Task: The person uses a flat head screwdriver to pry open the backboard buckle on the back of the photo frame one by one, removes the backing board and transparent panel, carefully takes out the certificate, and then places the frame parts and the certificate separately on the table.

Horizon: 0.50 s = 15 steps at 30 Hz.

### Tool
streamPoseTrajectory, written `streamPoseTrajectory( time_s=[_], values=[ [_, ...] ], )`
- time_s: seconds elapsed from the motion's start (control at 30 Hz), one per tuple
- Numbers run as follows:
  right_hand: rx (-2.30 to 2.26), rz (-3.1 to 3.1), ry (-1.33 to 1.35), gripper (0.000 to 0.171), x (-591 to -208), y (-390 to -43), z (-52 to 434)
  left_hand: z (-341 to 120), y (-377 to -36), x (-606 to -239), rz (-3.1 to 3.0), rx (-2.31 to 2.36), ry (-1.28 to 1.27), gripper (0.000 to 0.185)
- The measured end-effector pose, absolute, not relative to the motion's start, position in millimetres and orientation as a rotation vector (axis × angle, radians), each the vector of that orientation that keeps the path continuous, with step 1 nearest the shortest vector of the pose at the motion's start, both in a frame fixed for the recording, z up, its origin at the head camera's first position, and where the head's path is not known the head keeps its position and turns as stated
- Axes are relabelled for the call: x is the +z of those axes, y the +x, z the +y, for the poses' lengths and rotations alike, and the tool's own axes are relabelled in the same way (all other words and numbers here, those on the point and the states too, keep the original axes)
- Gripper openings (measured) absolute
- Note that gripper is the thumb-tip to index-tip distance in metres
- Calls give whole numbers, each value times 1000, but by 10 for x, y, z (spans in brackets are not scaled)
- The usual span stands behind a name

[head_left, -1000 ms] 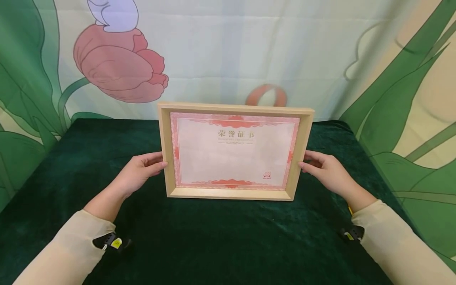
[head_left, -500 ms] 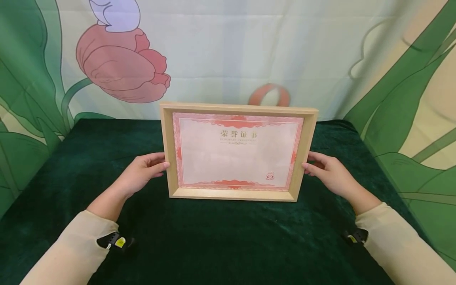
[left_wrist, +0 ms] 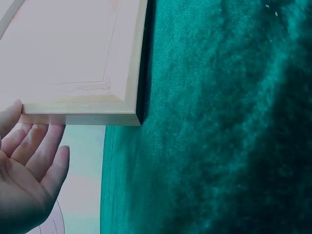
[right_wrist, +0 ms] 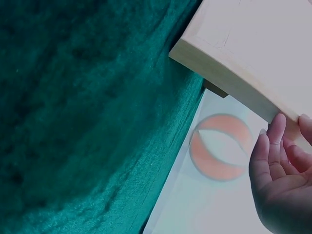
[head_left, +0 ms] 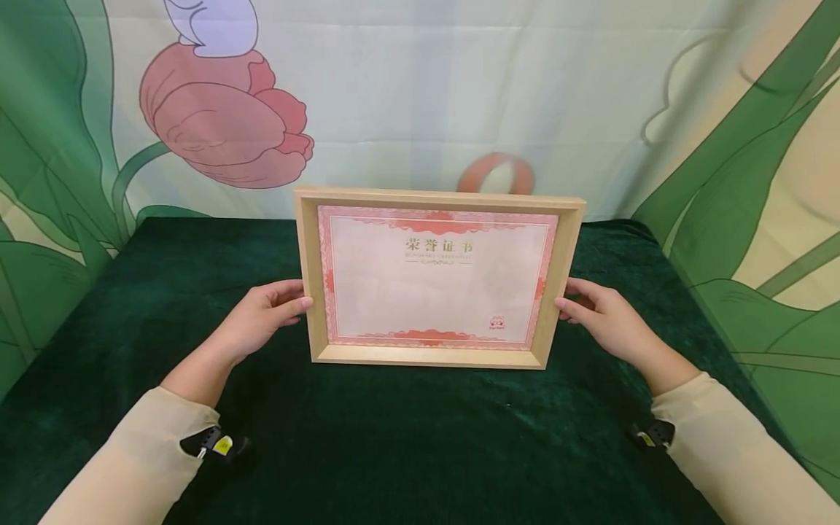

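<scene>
A light wooden picture frame [head_left: 429, 356] stands nearly upright over the green cloth, facing me in the head view. Inside it is a pink-bordered certificate [head_left: 433, 292] with gold Chinese characters and a small red emblem. My left hand [head_left: 262, 317] holds the frame's left side, thumb at the front edge. On the opposite side my right hand [head_left: 607, 317] grips it in the same way. The left wrist view shows the left fingers [left_wrist: 36, 146] against the outer side of the frame. Right fingertips meet the frame's side [right_wrist: 222, 80] in the right wrist view.
Dark green velvety cloth [head_left: 420, 445] covers the table. Behind it hangs a printed backdrop [head_left: 407, 95] with a pink flower [head_left: 216, 120] and large green leaves [head_left: 722, 182]. A small brown piece [right_wrist: 215, 88] juts from behind the frame.
The whole head view has shifted a little, with the scene sitting slightly farther right than a second ago. Both hands keep the same hold on the picture frame.
</scene>
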State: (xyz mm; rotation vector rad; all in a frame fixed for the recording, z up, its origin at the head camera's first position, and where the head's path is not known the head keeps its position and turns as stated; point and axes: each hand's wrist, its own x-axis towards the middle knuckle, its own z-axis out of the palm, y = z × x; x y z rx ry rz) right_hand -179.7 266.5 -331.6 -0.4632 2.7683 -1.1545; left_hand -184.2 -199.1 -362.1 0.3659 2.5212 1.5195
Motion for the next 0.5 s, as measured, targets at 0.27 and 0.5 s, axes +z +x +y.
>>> streamPoseTrajectory(
  time_s=[0.27,0.5],
  values=[
    [-1128,2790,-482,47,-3283,-1830,2666,-1994,-1841,-3541,2547,1482,401,50],
    [-1071,2798,-505,48,-3259,-1823,2684,-1996,-1838,-3499,2625,1433,497,49]
  ],
)
